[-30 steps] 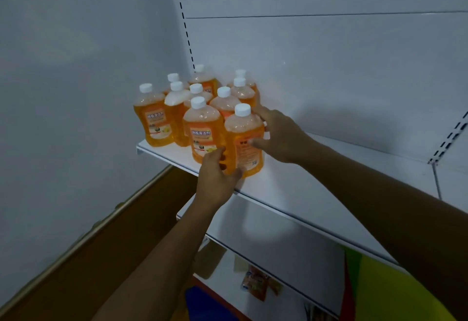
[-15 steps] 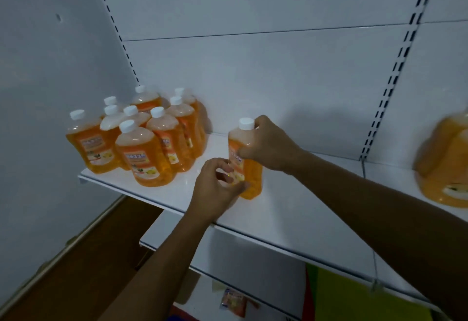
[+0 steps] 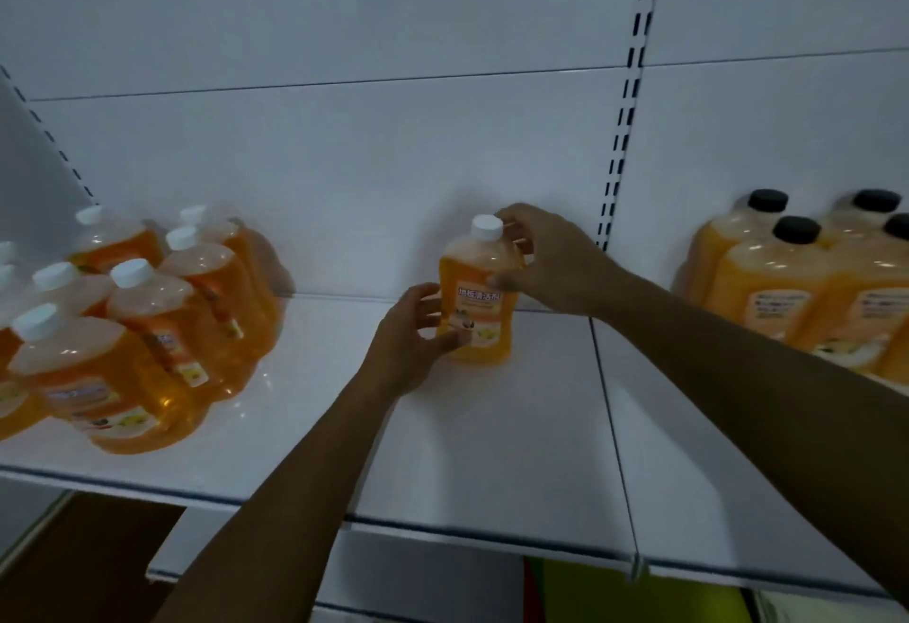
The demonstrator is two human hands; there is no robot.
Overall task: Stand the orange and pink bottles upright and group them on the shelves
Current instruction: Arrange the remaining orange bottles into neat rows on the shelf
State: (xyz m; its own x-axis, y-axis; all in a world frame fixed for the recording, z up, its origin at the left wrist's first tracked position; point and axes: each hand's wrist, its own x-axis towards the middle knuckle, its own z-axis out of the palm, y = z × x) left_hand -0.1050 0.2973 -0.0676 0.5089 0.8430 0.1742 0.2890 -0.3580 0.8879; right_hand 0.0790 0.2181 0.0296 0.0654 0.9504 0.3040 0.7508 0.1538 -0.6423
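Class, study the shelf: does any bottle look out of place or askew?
Yes: one white-capped orange bottle stands alone mid-shelf, gripped by both hands, apart from the white-capped group at left. Nothing looks spilled or toppled.

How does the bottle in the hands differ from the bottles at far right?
The held bottle has a white cap; the right bottles have black caps. The held bottle looks smaller and slimmer, the right bottles broader. The held bottle stands alone mid-shelf, gripped by the left hand and right hand; the right bottles are clustered and untouched. Both hold orange liquid, carry labels and stand upright on the shelf.
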